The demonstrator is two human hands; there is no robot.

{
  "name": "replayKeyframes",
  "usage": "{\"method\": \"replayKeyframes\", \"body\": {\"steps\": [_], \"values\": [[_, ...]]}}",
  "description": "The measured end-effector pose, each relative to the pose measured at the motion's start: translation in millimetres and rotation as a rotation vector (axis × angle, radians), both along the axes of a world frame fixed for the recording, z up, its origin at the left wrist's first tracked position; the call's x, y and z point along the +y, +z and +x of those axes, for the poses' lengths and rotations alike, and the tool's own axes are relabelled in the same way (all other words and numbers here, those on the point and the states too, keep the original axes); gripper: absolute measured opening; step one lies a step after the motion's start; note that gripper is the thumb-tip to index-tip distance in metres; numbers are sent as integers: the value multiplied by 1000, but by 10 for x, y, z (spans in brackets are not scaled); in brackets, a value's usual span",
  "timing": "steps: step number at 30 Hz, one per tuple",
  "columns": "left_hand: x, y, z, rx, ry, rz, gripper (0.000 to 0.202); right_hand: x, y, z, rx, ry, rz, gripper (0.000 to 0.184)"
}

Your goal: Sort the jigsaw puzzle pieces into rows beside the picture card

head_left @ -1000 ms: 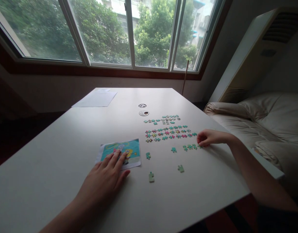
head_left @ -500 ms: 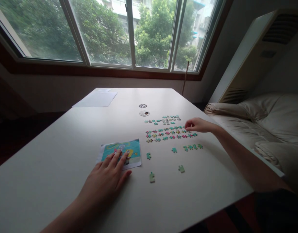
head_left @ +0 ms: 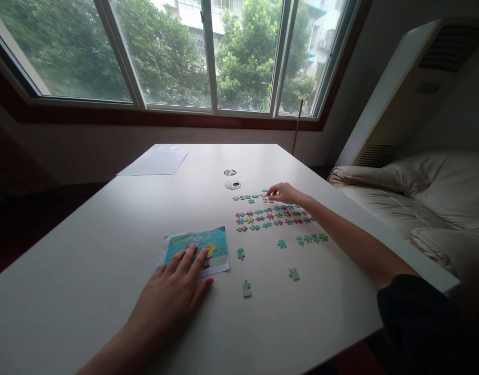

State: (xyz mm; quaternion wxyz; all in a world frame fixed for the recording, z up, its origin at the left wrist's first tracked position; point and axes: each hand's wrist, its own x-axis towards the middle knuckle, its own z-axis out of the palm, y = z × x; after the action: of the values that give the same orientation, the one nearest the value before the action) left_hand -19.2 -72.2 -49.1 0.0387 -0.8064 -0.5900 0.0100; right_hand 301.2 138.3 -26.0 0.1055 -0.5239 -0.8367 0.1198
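My left hand (head_left: pixel 175 284) lies flat with its fingers spread on a small printed picture sheet (head_left: pixel 219 252) showing cartoon figures on teal. The hand covers part of the sheet. Farther off on the right, my right hand (head_left: pixel 284 193) is low over the far rows of small jigsaw pieces (head_left: pixel 252 201). Its thumb and fingers curl together at the pieces; what they pinch, if anything, is hidden. Nearer rows of teal, pink and yellow pieces (head_left: pixel 267 224) lie below it. Single green pieces, among them an edge piece (head_left: pixel 246 289), lie closer to me.
The white table (head_left: pixel 87 250) carries two round discs (head_left: pixel 232 185) beyond the pieces and white paper (head_left: pixel 157 162) at the far left. A short row of green pieces (head_left: pixel 312 239) sits on the right. A pale sofa (head_left: pixel 430 192) stands beyond the right edge.
My right hand has moved left and slightly away from me, from the right end of the middle rows to the far rows. My left hand stays on the picture sheet.
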Motion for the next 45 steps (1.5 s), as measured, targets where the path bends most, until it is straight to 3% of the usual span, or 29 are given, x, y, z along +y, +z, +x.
{"method": "replayKeyframes", "body": {"steps": [5, 14, 25, 29, 36, 41, 45], "values": [[-9, 9, -7, 1, -4, 6, 54, 9, -48, -103, -20, 30, -4, 21], [-11, -3, -19, -27, 0, 9, 54, -57, 10, -205, -81, 72, -22, 22], [-16, 17, -13, -15, -4, 6, 54, 240, 114, -275, -193, 42, -263, 34], [-12, 23, -11, -8, 0, -4, 54, 244, 137, -318, -174, 30, -263, 37], [-14, -3, -28, -4, -2, 11, 54, -122, 229, -165, -55, 100, -172, 29], [-15, -23, -32, -25, -6, 26, 54, -524, 362, 212, 16, 156, -217, 27], [-17, -11, -21, -39, -3, 25, 54, -802, 416, 541, 52, 79, -182, 30]]}}
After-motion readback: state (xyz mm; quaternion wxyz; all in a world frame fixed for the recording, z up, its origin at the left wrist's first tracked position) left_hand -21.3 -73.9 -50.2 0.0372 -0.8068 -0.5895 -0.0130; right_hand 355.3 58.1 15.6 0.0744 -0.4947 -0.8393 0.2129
